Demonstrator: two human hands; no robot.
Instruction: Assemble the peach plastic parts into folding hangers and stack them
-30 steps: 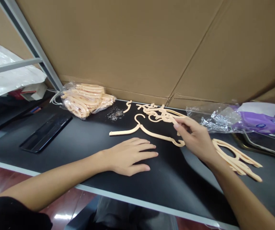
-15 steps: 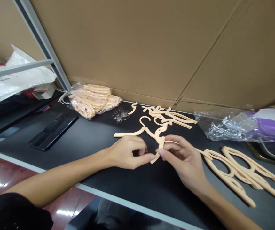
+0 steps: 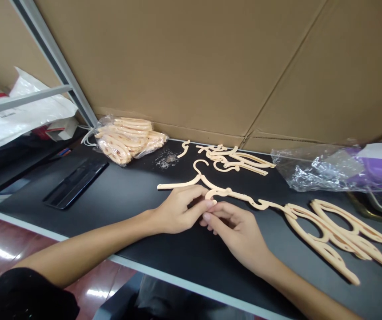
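Observation:
A small cream plastic hanger hook point(image 3: 218, 192) is pinched between the thumb and fingers of my left hand point(image 3: 177, 211), its curved end pointing up and right. Just below it, my right hand point(image 3: 239, 226) has its thumb and fingers drawn together; what lies between them is hidden. Behind my hands a cream hanger point(image 3: 179, 184) with spread arms lies on the black table, partly covered by my left hand. Another hook piece point(image 3: 259, 204) lies right of it, by the folded hangers point(image 3: 324, 235).
A clear bag of cream hanger parts point(image 3: 127, 140) stands at the back left, near a black phone-like slab point(image 3: 76, 184). Loose hanger parts point(image 3: 234, 160) lie by the cardboard wall point(image 3: 191, 66). Crumpled clear plastic point(image 3: 314, 171) and a purple packet point(image 3: 380, 169) sit at the right.
The hook piece has turned from upright to nearly level and moved slightly left, into my left hand's pinch. My right hand has shifted left and down, below it.

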